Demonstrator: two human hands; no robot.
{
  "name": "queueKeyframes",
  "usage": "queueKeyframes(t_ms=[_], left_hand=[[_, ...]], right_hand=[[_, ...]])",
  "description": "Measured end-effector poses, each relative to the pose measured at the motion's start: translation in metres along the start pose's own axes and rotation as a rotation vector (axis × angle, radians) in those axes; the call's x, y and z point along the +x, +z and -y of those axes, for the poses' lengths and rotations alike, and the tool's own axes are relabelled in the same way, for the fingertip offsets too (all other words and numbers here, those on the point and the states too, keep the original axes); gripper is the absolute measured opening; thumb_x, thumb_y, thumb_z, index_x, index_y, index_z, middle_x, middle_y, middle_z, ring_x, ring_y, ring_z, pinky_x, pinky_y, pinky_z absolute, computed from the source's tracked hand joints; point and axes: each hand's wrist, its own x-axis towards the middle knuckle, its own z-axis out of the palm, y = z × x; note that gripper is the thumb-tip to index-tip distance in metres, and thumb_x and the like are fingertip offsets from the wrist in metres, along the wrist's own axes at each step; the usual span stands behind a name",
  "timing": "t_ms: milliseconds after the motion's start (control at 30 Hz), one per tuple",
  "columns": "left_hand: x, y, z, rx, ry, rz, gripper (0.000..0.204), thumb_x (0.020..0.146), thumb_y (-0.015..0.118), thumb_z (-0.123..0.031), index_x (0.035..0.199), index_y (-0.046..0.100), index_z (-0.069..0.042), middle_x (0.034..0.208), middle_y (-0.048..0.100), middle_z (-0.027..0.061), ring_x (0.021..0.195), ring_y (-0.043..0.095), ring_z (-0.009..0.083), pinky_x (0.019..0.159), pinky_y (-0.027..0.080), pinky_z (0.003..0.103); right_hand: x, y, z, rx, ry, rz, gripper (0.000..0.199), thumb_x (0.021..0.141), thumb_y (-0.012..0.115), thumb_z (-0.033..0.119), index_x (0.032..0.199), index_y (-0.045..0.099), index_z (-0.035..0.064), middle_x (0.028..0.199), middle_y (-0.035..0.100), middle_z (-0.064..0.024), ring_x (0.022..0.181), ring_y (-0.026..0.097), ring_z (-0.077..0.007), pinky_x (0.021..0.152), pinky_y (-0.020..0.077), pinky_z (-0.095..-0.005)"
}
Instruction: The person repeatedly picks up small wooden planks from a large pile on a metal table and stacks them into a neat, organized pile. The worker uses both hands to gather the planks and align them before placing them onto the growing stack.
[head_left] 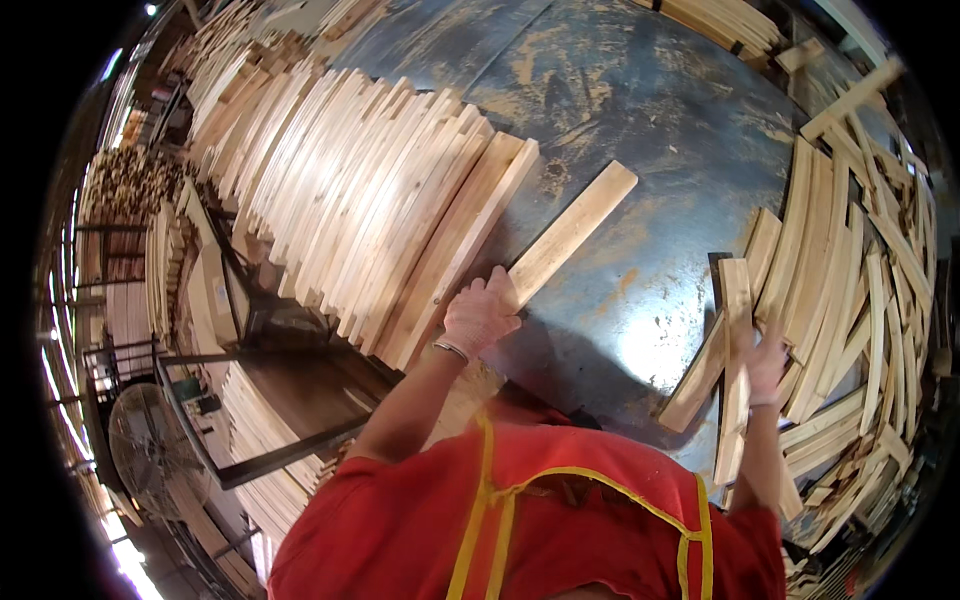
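Observation:
My left hand (480,316), with a pale band at its wrist, is closed round the near end of a flat wooden board (578,226). The board slants away to the right over the dark metal table (640,290). At the right, my right hand (767,368) is closed on the edge of an upright-looking wooden slat (735,350); some of its fingers are hidden. Under and beside that slat lies another short board (695,378), crossing it at an angle. Left of my left hand, a long row of planks (370,190) lies side by side.
Loose slats (840,270) are heaped along the table's right side, some crossing others. More boards (715,25) lie at the far edge. At the lower left are a dark metal frame (290,450), a caged fan (150,440) and further stacked wood (262,430).

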Motion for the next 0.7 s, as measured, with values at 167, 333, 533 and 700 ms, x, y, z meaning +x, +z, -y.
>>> queueKeyframes(t_ms=[167, 333, 533, 700], left_hand=[[-0.007, 0.022, 0.034, -1.439, -0.043, 0.455, 0.052, 0.098, 0.074, -0.028, 0.141, 0.061, 0.0, 0.113, 0.071, 0.014, 0.098, 0.07, 0.0267, 0.087, 0.059, 0.042], [-0.006, 0.013, 0.041, -1.849, 0.135, 0.7, 0.045, 0.1, 0.068, -0.025, 0.135, 0.063, 0.002, 0.107, 0.07, 0.0134, 0.093, 0.072, 0.0264, 0.083, 0.061, 0.044], [-0.047, -0.039, 0.061, -1.338, 0.291, 0.295, 0.057, 0.096, 0.07, -0.015, 0.149, 0.055, 0.001, 0.121, 0.07, 0.0105, 0.099, 0.071, 0.0233, 0.089, 0.059, 0.039], [-0.063, -0.045, 0.072, -0.444, 0.282, 0.049, 0.072, 0.099, 0.066, -0.029, 0.161, 0.042, -0.002, 0.133, 0.066, 0.0201, 0.116, 0.067, 0.0304, 0.104, 0.053, 0.041]], right_hand=[[-0.058, 0.025, -0.009, -0.139, 0.248, 0.082, 0.099, 0.09, 0.082, 0.045, 0.163, 0.034, -0.0021, 0.15, 0.054, -0.0308, 0.138, 0.054, -0.0505, 0.116, 0.0459, -0.0482], [-0.028, 0.054, 0.06, 0.776, 0.254, 0.085, 0.078, 0.101, 0.073, 0.037, 0.163, 0.041, 0.0035, 0.129, 0.067, -0.0173, 0.112, 0.068, -0.0327, 0.095, 0.058, -0.0438], [-0.012, 0.158, 0.214, 1.541, 0.461, 0.304, 0.041, 0.102, 0.071, 0.035, 0.127, 0.059, 0.004, 0.098, 0.067, -0.0131, 0.082, 0.068, -0.0265, 0.069, 0.0623, -0.0438], [-0.054, 0.2, 0.322, 1.554, 0.555, 0.521, 0.063, 0.094, 0.079, 0.036, 0.14, 0.05, 0.0028, 0.111, 0.063, -0.0157, 0.093, 0.068, -0.03, 0.079, 0.0629, -0.0529]])
